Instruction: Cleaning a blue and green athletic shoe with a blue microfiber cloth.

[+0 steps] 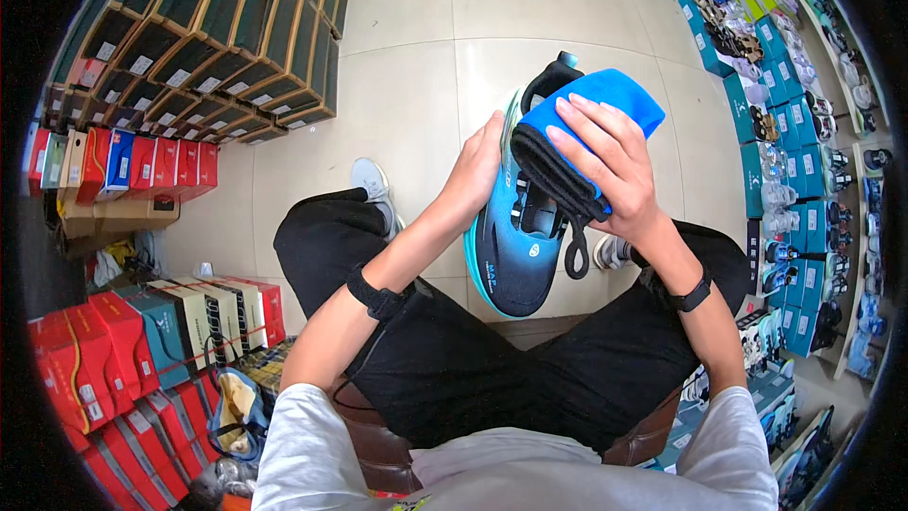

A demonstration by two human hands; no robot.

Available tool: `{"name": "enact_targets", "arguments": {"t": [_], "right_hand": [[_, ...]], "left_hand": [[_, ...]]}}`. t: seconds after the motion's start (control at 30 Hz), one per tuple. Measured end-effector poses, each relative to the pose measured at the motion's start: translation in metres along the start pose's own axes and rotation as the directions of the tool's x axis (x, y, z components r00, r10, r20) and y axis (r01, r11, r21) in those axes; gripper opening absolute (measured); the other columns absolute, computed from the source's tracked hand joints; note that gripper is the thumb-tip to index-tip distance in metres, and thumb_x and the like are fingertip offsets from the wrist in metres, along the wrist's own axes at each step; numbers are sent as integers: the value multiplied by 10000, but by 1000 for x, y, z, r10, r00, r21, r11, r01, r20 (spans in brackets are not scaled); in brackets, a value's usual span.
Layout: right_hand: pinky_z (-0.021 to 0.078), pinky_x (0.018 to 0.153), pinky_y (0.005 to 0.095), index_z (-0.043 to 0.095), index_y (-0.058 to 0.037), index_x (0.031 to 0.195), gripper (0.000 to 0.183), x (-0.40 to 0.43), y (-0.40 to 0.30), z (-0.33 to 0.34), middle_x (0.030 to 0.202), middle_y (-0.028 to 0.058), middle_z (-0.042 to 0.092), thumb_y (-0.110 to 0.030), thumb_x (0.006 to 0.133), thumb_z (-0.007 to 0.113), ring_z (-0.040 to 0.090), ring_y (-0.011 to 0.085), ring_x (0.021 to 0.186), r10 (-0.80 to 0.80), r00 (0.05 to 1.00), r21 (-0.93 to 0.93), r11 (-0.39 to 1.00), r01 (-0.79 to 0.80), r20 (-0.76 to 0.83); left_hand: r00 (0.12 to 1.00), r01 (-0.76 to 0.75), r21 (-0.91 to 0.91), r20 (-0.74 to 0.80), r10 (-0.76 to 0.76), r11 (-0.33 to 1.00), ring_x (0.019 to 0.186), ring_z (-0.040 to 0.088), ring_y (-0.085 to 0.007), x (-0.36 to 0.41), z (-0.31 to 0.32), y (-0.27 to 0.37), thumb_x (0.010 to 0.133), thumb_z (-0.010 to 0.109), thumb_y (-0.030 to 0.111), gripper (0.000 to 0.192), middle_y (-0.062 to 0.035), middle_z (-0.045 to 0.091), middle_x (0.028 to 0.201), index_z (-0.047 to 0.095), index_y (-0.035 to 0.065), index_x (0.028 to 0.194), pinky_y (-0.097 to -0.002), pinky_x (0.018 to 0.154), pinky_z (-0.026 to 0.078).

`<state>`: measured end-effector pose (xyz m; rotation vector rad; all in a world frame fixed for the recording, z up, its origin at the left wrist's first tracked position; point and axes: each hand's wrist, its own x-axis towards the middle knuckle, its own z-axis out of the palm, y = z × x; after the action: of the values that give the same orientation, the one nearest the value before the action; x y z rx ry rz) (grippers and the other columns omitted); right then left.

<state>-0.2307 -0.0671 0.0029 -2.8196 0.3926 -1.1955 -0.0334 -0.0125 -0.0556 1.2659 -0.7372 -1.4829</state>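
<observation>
A blue and black sports shoe (525, 241) is held over the floor between my knees, toe towards me. My left hand (484, 163) lies flat along the shoe's left side near the heel, its fingers together and partly hidden behind the shoe. My right hand (610, 163) grips a folded cloth (624, 103), blue outside with a black pile side, against the shoe's right side and opening. A black loop (577, 252) hangs from the cloth. Part of the shoe's collar and laces is hidden beneath the cloth.
Stacked dark shoeboxes (234, 35) stand at the upper left, with red shoeboxes (167, 163) below them. More boxes (152, 341) and a blue bag (237, 411) are at the lower left. Teal shoeboxes (794, 220) with shoes line the right side. Tiled floor (397, 99) lies between.
</observation>
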Motion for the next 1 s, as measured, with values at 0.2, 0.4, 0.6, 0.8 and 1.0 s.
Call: {"name": "enact_targets", "arguments": {"t": [0.2,0.4,0.6,0.8,1.0], "right_hand": [[423,1107,470,643,-42,1392,645,1,1,1,1472,161,600,-165,774,779,567,359,1343,187,982,119,975,-189,24],[460,1082,475,713,-41,1289,496,0,-4,-4,1377,177,670,-234,835,769,615,339,1309,-94,993,-49,994,98,73],[419,1121,468,641,-42,1391,610,1,-5,3,1470,163,604,-210,818,768,573,355,1346,127,992,139,982,-127,7],[436,1102,471,637,-44,1392,627,0,-2,8,1464,172,605,-188,803,798,578,352,1340,220,975,140,967,-215,-22],[458,1082,473,645,-48,1376,615,0,-5,8,1454,167,612,-176,797,804,584,355,1330,91,996,62,994,-91,-8]], "left_hand": [[999,43,-57,9,-43,997,991,684,-160,5,-2,-8,1153,281,437,589,-135,709,1141,600,-29,1321,-330,905,552],[998,-64,42,0,64,997,1049,678,-178,1,-3,-7,1148,297,449,599,-146,703,1195,582,-34,1358,-331,951,537],[999,-30,27,-23,31,999,1008,691,-182,2,-6,-5,1148,293,446,594,-156,713,1127,606,-38,1292,-340,920,552],[998,48,13,30,-48,999,1101,694,-169,9,-10,-8,1124,298,519,629,-112,698,1250,574,27,1400,-331,957,570],[999,-41,16,-30,42,999,979,690,-161,-2,-3,-2,1152,305,415,573,-135,720,1121,607,-44,1313,-319,912,554]]}}
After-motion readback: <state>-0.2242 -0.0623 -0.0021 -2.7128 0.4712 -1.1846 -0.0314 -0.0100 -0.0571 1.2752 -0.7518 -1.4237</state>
